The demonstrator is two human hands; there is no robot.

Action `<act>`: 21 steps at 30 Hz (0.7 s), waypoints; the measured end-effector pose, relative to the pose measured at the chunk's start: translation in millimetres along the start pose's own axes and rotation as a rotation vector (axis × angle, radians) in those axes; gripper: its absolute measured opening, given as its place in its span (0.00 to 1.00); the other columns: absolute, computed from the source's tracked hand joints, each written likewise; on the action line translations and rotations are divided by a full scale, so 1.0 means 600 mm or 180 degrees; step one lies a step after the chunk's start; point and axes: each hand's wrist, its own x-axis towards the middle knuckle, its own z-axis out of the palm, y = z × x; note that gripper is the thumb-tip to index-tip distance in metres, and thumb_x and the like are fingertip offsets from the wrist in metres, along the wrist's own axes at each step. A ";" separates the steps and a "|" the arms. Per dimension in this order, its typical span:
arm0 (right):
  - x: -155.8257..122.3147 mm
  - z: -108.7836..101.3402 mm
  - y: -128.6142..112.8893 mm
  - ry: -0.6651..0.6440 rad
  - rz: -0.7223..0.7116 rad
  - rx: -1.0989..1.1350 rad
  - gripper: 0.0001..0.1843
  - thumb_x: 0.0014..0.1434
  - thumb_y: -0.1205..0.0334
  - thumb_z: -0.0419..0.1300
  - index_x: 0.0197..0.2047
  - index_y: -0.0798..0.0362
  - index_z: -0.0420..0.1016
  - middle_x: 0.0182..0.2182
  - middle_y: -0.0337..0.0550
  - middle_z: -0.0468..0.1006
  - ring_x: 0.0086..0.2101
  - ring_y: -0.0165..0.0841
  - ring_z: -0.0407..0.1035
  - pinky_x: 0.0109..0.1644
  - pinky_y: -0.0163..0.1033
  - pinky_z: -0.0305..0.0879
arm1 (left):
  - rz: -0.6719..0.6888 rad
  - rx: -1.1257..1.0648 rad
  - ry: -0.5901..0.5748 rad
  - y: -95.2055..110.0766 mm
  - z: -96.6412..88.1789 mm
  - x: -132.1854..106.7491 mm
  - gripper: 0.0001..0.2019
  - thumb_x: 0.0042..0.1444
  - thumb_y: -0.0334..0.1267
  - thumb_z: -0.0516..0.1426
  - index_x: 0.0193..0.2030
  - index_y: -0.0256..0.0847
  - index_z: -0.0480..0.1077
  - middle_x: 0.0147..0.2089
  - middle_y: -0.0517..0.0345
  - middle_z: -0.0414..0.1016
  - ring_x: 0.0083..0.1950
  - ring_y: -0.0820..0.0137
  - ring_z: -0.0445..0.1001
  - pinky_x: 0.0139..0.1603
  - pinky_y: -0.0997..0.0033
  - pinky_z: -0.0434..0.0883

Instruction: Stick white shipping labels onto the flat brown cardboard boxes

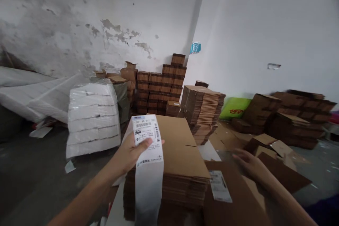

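My left hand (135, 150) grips a strip of printed shipping labels (148, 148), thumb on its front. The strip's blank tail hangs down in front of a stack of flat cardboard boxes (177, 137). My right hand (246, 162) is to the right of that stack, its fingers loosely bent and apart, with nothing seen in them. Close to it, on the lower left, is a brown carton (238, 201) bearing a stuck-on shipping label (219, 185). The hand is a little blurred, and whether it touches the carton I cannot tell.
Behind stands a tall stack of flattened cartons (203, 109), with more bundled boxes (159, 86) along the wall. Plastic-wrapped white packs (92, 120) stand on the left. Opened cardboard (283, 166) lies to the right, beyond it piled cartons (296, 120) and a lime-green sheet (234, 107).
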 end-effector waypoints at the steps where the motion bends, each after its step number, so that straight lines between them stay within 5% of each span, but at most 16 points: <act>1: -0.015 0.026 -0.067 -0.0308 -0.0170 0.0295 0.29 0.45 0.42 0.62 0.47 0.51 0.71 0.35 0.53 0.80 0.37 0.47 0.74 0.43 0.52 0.70 | 0.0094 0.0207 -0.0121 0.002 0.010 0.001 0.23 0.59 0.43 0.55 0.59 0.36 0.63 0.51 0.42 0.76 0.52 0.57 0.74 0.52 0.59 0.70; 4: -0.067 0.098 -0.280 -0.1358 -0.1220 0.0742 0.31 0.53 0.50 0.61 0.58 0.48 0.60 0.40 0.45 0.79 0.42 0.37 0.73 0.49 0.46 0.68 | 0.0542 0.1175 -0.0301 0.000 0.031 0.002 0.18 0.59 0.40 0.55 0.56 0.41 0.70 0.55 0.49 0.74 0.58 0.58 0.69 0.62 0.60 0.60; 7: -0.102 0.144 -0.397 -0.1416 -0.2084 0.0637 0.11 0.54 0.61 0.62 0.43 0.50 0.72 0.35 0.39 0.78 0.37 0.31 0.71 0.44 0.39 0.68 | 0.0596 0.1538 -0.0401 -0.004 0.029 -0.007 0.18 0.56 0.42 0.57 0.53 0.42 0.72 0.55 0.50 0.73 0.58 0.56 0.67 0.64 0.59 0.56; 10: -0.118 0.177 -0.406 -0.0927 -0.2402 0.0536 0.06 0.56 0.67 0.60 0.39 0.50 0.72 0.34 0.37 0.77 0.36 0.29 0.71 0.42 0.37 0.66 | -0.0116 0.0035 -0.0442 0.000 0.021 -0.014 0.23 0.56 0.51 0.55 0.52 0.37 0.72 0.50 0.45 0.76 0.52 0.54 0.72 0.56 0.59 0.67; 13: -0.132 0.195 -0.394 -0.0981 -0.2911 0.0348 0.09 0.58 0.70 0.57 0.42 0.49 0.72 0.38 0.39 0.77 0.41 0.31 0.70 0.45 0.38 0.65 | -0.0780 -0.1609 0.0340 0.005 0.013 -0.003 0.20 0.62 0.44 0.49 0.47 0.28 0.73 0.40 0.42 0.79 0.38 0.61 0.78 0.37 0.68 0.74; 16: -0.127 0.181 -0.412 -0.0992 -0.3333 0.0390 0.07 0.60 0.70 0.55 0.35 0.51 0.73 0.37 0.43 0.73 0.42 0.33 0.67 0.46 0.40 0.64 | -0.0693 -0.2175 0.1136 -0.002 -0.023 0.024 0.15 0.62 0.29 0.48 0.46 0.21 0.71 0.33 0.42 0.79 0.30 0.67 0.77 0.27 0.76 0.72; 18: -0.095 0.164 -0.431 -0.0778 -0.3156 0.0877 0.05 0.62 0.65 0.54 0.34 0.51 0.71 0.35 0.42 0.71 0.39 0.32 0.66 0.44 0.39 0.64 | -0.0526 -0.2325 0.1620 -0.014 -0.064 0.038 0.18 0.64 0.27 0.43 0.53 0.19 0.66 0.32 0.44 0.79 0.31 0.67 0.78 0.27 0.77 0.73; 21: -0.009 0.167 -0.436 -0.0301 -0.2270 0.1035 0.11 0.65 0.55 0.49 0.39 0.52 0.65 0.35 0.42 0.71 0.35 0.30 0.66 0.39 0.37 0.63 | -0.0352 -0.2223 0.2099 -0.036 -0.114 0.038 0.19 0.65 0.27 0.38 0.59 0.24 0.60 0.30 0.52 0.79 0.32 0.70 0.78 0.33 0.76 0.75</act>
